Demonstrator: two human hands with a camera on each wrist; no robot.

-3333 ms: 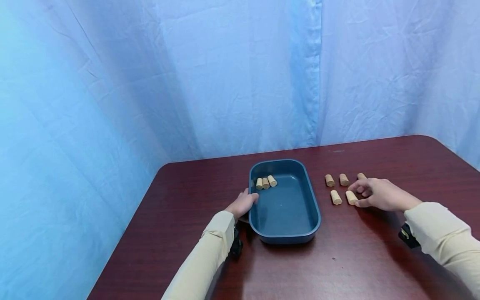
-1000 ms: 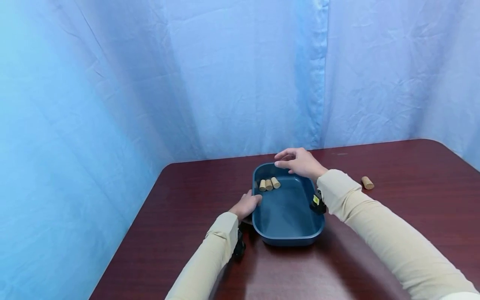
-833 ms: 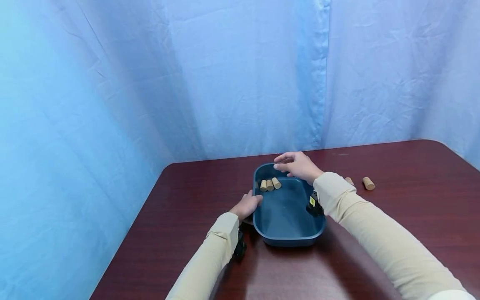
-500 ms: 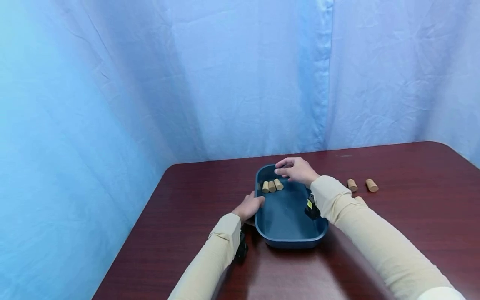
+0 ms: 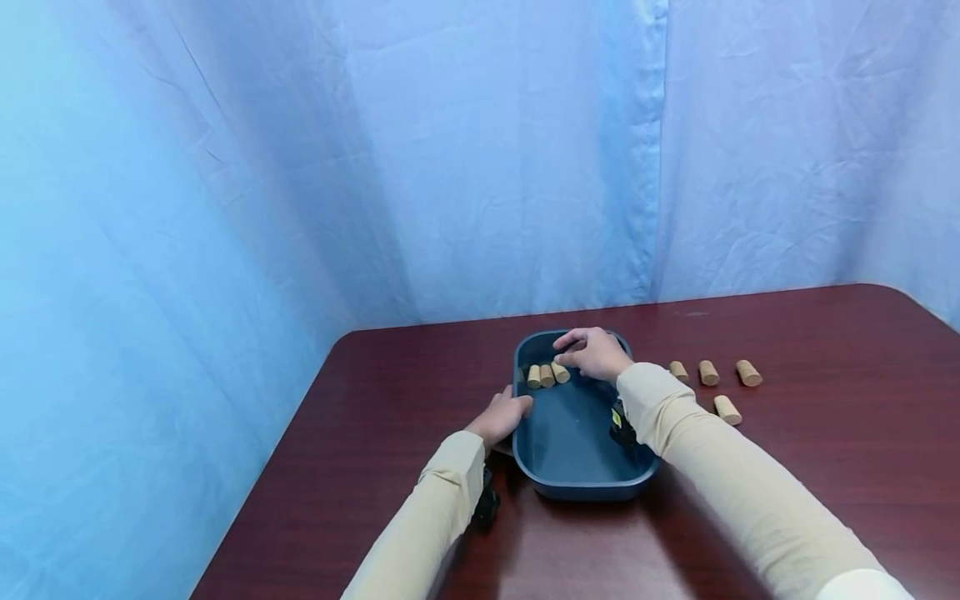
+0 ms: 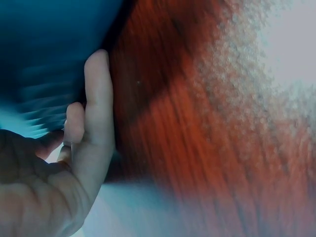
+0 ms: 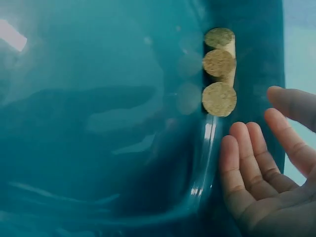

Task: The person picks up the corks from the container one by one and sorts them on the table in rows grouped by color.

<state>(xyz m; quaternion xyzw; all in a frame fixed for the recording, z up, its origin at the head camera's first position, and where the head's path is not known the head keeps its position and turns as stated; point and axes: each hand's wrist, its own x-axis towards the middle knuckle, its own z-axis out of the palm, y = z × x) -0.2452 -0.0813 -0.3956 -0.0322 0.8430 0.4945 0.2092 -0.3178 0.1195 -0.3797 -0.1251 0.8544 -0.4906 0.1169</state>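
Blue curtain [image 5: 487, 167] behind; dark red wood-grain table [image 5: 285, 500], glossy, below. On it stands a deep dark-blue rounded-corner tray [image 5: 592, 490]; three tapered cork stoppers [image 5: 534, 377] lie in a row inside, toward its far left. At least four loose corks [image 5: 708, 373] lie on the table to the tray's right; my right sleeve [image 5: 720, 467] may hide others. My left hand [image 5: 501, 417] grips the tray's left wall, thumb over the rim, fingers along the outside. My right hand [image 5: 592, 353] hangs over the far end beside the row, fingers loosely bent, nothing visible between them; the wrist view shows a gap to the nearest stopper. Handling, estimated: corks very light, firm with slight give, grainy enough not to slip, hard to break. Round sides suggest rolling, so best hold is thumb and forefinger across mid-barrel, pressed lightly, since the taper could squeeze one out endways. Tray looks stiff and smooth, probably apt to slide on the gloss; bracing it at the wall seems sound.
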